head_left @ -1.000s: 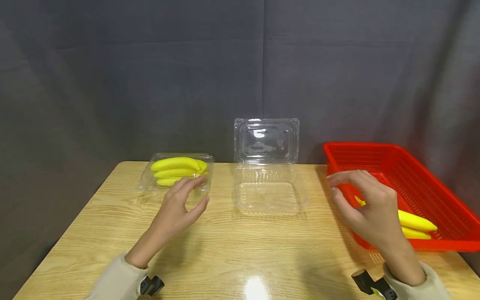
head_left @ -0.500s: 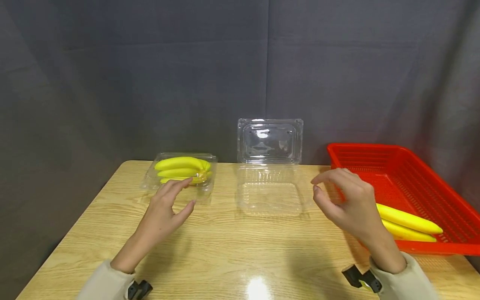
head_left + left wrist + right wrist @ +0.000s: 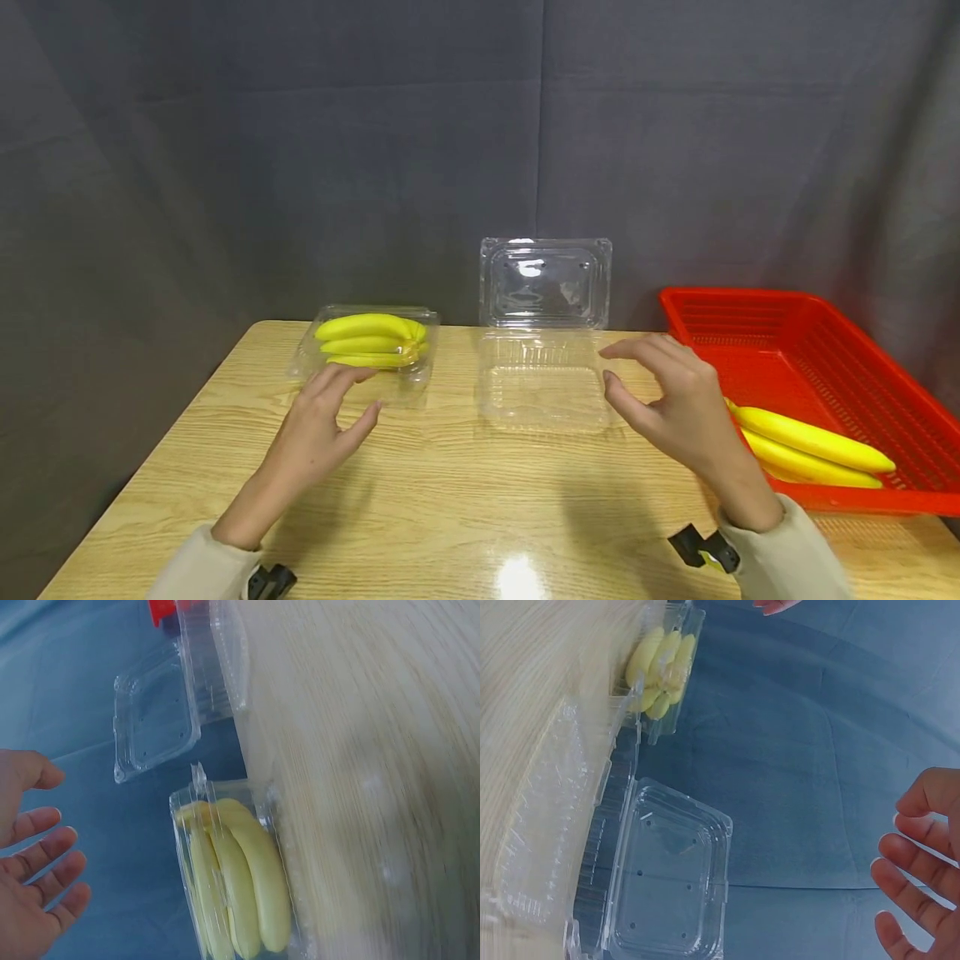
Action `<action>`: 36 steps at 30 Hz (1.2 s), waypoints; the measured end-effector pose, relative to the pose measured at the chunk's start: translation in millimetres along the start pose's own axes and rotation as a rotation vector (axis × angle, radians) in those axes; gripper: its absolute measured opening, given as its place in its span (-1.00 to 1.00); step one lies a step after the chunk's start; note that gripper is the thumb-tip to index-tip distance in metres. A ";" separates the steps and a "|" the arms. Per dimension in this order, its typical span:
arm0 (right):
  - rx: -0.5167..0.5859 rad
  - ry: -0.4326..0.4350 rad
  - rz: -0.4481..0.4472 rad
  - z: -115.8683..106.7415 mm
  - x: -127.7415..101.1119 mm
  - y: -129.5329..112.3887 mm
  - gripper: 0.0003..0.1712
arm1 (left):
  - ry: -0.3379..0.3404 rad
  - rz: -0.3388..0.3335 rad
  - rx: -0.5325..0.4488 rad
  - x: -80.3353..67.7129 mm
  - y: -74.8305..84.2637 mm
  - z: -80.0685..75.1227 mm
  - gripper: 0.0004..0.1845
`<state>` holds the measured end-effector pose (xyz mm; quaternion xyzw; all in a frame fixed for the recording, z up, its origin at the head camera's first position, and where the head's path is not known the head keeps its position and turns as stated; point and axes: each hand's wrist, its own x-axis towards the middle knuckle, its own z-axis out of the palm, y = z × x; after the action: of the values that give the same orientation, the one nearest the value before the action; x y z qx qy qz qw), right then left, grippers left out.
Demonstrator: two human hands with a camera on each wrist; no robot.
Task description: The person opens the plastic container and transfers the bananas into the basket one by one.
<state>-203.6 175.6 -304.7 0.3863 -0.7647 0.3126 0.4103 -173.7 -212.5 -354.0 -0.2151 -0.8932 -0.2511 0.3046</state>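
Hovering over the pale wood-grain tabletop (image 3: 465,500), both hands hold nothing, fingers loosely spread. The left hand (image 3: 318,421) hangs just before a closed clear plastic box (image 3: 367,354) holding a bunch of smooth yellow bananas (image 3: 371,340). The right hand (image 3: 675,404) sits beside an open, ribbed clear box (image 3: 542,383), its hinged lid (image 3: 545,282) standing upright. A red slotted basket (image 3: 832,367) at the right holds more curved bananas (image 3: 813,454).

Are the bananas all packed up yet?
One bunch sits in the shut clear box. The open box holds nothing, with the right hand bare beside it and the left hand bare too. The bananas in the red basket remain unpacked.
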 end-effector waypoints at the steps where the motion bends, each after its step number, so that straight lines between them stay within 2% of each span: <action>1: 0.001 -0.007 0.006 1.3 0.1 0.0 -0.77 | 0.002 0.007 0.003 0.2 -1.2 -0.6 -0.63; 7: -0.013 -0.061 0.030 10.8 0.9 -1.6 -0.75 | 0.032 0.053 0.044 0.0 -9.4 -3.7 -0.66; 16: -0.042 -0.068 -0.084 33.7 7.3 -3.6 -0.67 | 0.057 0.088 0.104 -4.6 -21.3 -9.6 -0.66; 24: -0.004 -0.106 -0.102 57.1 13.8 -6.4 -0.73 | 0.057 0.086 0.146 -10.2 -31.0 -11.5 -0.66; 36: -0.038 -0.150 -0.162 84.3 23.7 -10.1 -0.73 | 0.064 0.088 0.156 -14.5 -40.3 -12.0 -0.66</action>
<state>-236.3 95.6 -321.9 0.4613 -0.7652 0.2342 0.3831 -179.6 -254.3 -368.0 -0.2218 -0.8895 -0.1739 0.3597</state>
